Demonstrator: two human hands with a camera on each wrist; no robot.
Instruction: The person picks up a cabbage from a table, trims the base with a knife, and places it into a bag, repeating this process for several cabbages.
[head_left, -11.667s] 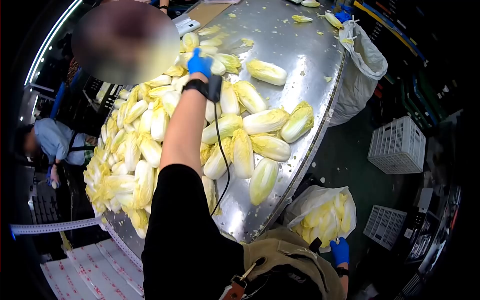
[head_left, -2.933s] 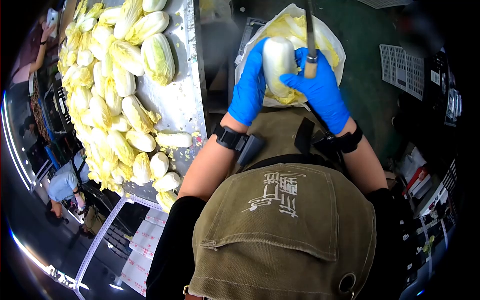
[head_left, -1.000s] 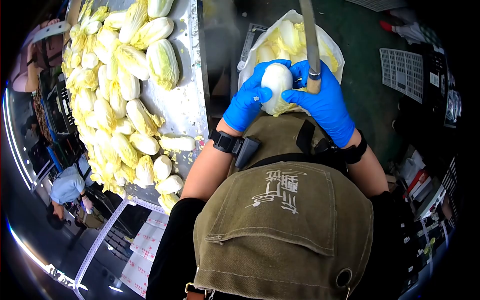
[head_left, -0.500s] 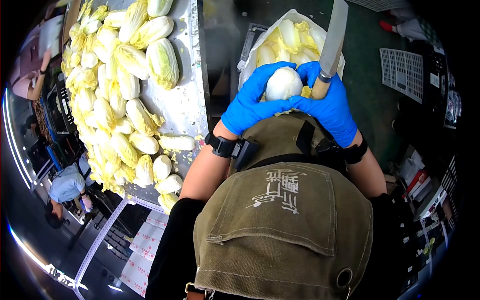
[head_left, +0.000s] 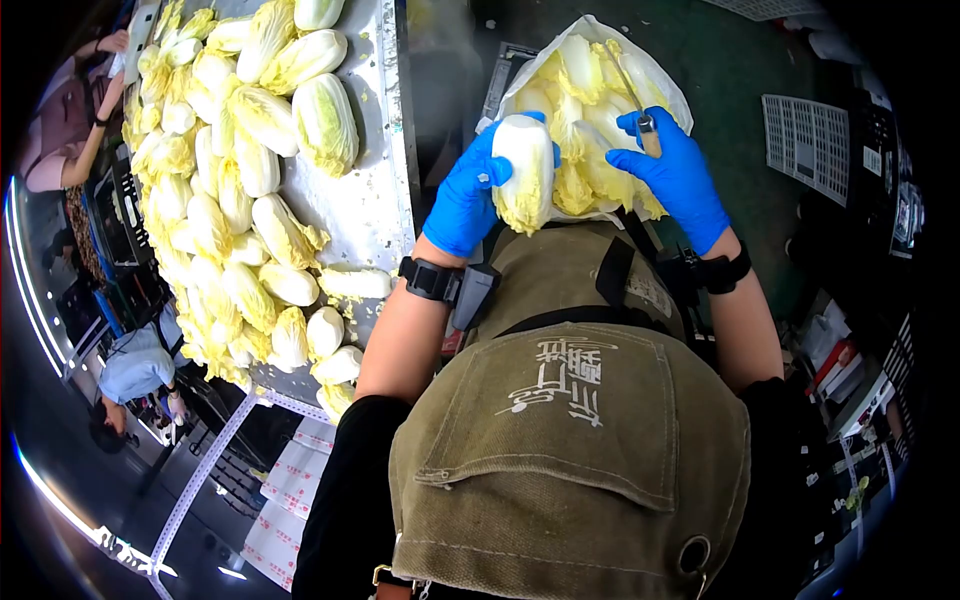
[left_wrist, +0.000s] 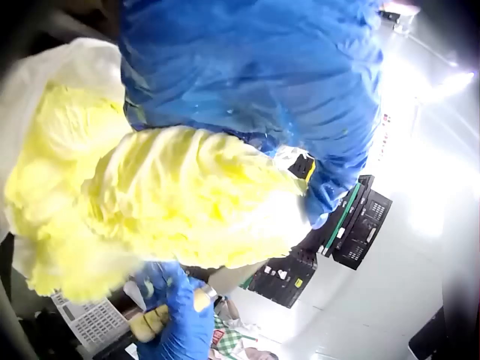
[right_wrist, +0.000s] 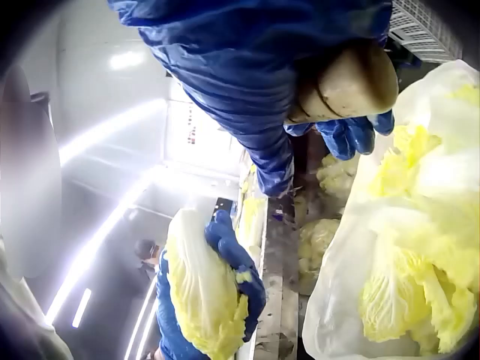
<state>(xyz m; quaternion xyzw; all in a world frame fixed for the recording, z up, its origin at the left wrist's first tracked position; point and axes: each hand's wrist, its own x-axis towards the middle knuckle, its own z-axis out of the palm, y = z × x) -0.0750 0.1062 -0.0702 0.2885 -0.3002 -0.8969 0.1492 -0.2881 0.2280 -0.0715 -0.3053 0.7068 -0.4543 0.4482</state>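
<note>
The blue-gloved left hand grips a pale cabbage, its fingers around the side; the right wrist view shows this cabbage in the hand. The gloved right hand holds a knife by its wooden handle, the blade pointing up over the bag. That handle shows large in the right wrist view. Between and beyond the hands, a white bag holds yellow-white leaves. In the left wrist view the cabbage lies under the left hand.
Many cabbages lie piled on the metal table at left, whose edge runs beside the left forearm. A light plastic crate stands on the floor at right. Other people are at the far left, one in a blue shirt.
The hands have moved apart. The left hand has carried the cabbage left, away from the right hand; the right hand has moved slightly right, and the knife blade now leans left over the bag.
</note>
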